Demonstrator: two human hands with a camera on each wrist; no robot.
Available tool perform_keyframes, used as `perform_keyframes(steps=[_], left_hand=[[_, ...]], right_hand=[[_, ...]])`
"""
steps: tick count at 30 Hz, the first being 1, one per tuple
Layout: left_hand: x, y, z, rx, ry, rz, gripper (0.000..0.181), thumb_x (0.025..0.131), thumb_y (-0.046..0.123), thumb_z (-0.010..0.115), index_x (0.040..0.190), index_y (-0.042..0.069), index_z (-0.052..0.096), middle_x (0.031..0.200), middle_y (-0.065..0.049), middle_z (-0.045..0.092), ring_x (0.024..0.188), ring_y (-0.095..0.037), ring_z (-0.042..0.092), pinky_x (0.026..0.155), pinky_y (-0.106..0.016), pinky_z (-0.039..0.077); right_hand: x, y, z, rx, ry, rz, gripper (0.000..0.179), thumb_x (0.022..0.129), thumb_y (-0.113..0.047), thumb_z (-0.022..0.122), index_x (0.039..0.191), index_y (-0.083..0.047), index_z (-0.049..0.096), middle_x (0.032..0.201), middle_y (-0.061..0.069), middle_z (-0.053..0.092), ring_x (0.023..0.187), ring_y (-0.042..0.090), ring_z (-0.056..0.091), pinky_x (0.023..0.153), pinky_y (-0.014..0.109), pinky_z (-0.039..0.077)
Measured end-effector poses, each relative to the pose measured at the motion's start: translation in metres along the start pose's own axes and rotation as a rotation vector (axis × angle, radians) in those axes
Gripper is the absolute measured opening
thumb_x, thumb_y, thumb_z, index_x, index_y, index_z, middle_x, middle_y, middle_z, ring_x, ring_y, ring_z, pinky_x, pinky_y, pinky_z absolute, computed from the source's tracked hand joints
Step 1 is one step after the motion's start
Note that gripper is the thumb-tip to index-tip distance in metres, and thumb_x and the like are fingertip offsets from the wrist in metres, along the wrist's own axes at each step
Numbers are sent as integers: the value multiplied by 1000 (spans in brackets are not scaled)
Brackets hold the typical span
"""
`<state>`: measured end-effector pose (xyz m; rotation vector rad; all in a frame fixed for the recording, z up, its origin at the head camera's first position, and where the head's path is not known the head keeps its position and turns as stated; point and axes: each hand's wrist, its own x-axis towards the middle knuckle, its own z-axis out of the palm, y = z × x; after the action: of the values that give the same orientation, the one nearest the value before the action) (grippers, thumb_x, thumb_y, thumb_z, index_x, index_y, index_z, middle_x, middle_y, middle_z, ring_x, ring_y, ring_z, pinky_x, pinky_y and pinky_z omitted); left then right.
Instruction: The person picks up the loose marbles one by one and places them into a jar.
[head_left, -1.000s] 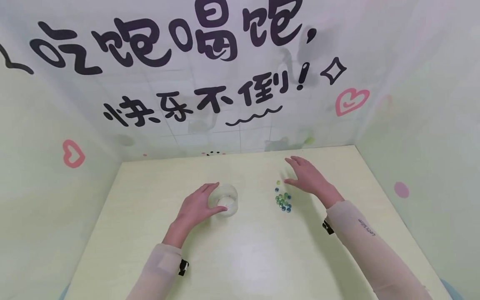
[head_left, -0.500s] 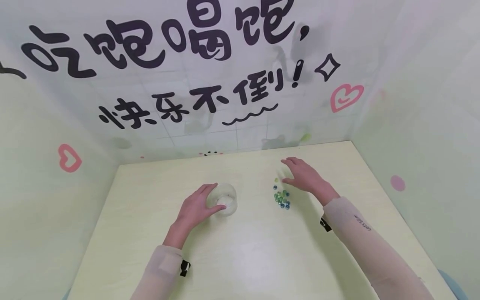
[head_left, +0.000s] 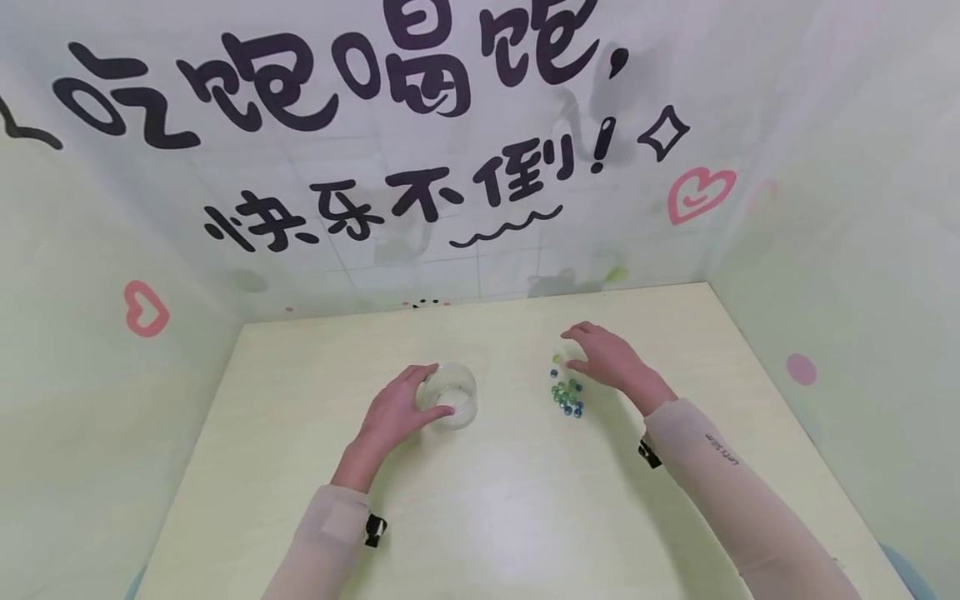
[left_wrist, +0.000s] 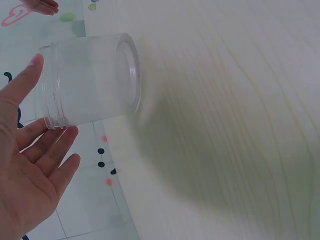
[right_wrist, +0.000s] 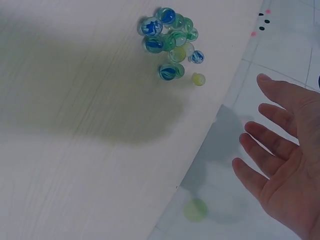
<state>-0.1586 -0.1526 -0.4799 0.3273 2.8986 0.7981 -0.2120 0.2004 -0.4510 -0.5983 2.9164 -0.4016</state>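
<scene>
My left hand (head_left: pixel 392 414) holds a clear, wide-mouthed jar (head_left: pixel 462 410) that stands upright on the table. In the left wrist view, the thumb lies on one side of the threaded rim of the jar (left_wrist: pixel 82 82) and the fingertips on the other. No lid shows on it. To the right, several glass marbles (head_left: pixel 562 391), blue, green and yellow, lie in a loose cluster. Just past its far end hovers my right hand (head_left: pixel 611 360), fingers loosely bent and holding nothing. A yellow marble (right_wrist: pixel 198 79) sits apart, nearest to that hand.
The pale wooden table (head_left: pixel 487 517) meets a printed wall sheet (head_left: pixel 480 275) at its back edge. Light green side panels (head_left: pixel 847 250) stand at left and right. Both wrists carry black buckled straps (head_left: pixel 375 530).
My right hand has dropped slightly toward the marbles, its fingers a little more bent. My left hand stays on the jar. The head view shifts slightly.
</scene>
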Motion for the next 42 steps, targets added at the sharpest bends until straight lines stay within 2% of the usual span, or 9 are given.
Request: perform_keyframes(steps=[4,11,18,24,36,42], left_hand=[[5,5,0,11,-6,22,82,81,49,79,147,12,49,145,-12,55,131,-36,54,102,-54,50],[2,5,-1,26,5,2,81,80,47,81,145,12,50,144,-11,56,131,-36,55,99,-55,52],[2,5,-2,15,10,16,81,80,48,80,146,12,50,143,-12,56,130,-37,56,99,-55,51],[2,7,-3,28,0,17,80,80,49,80,146,13,50,143,-10,57,129,-35,57,99,-54,52],[0,7,-5,38,7,10,81,80,49,80,145,12,50,142,-11,57,129,-34,57,100,-54,52],[-1,7,-5,51,4,13,80,80,49,80,145,11,50,142,-11,57,129,-35,57,100,-53,52]], right_hand=[[-1,6,3,-2,28,20,50,92,-23,71,135,-1,57,136,20,59,123,38,60,103,51,51],[3,7,10,-3,32,-16,45,94,-23,70,132,-2,60,133,18,62,120,35,62,102,49,53],[7,9,16,8,65,14,41,92,-20,72,128,-3,63,126,15,66,111,32,66,95,47,56],[9,13,23,9,54,30,39,92,-19,72,126,-3,64,122,15,67,109,31,67,93,47,56],[10,9,29,20,48,17,36,91,-16,73,124,-2,66,117,14,70,106,30,67,93,46,56],[8,6,34,33,22,35,37,91,-17,73,125,-4,66,119,13,70,109,29,67,96,45,56]])
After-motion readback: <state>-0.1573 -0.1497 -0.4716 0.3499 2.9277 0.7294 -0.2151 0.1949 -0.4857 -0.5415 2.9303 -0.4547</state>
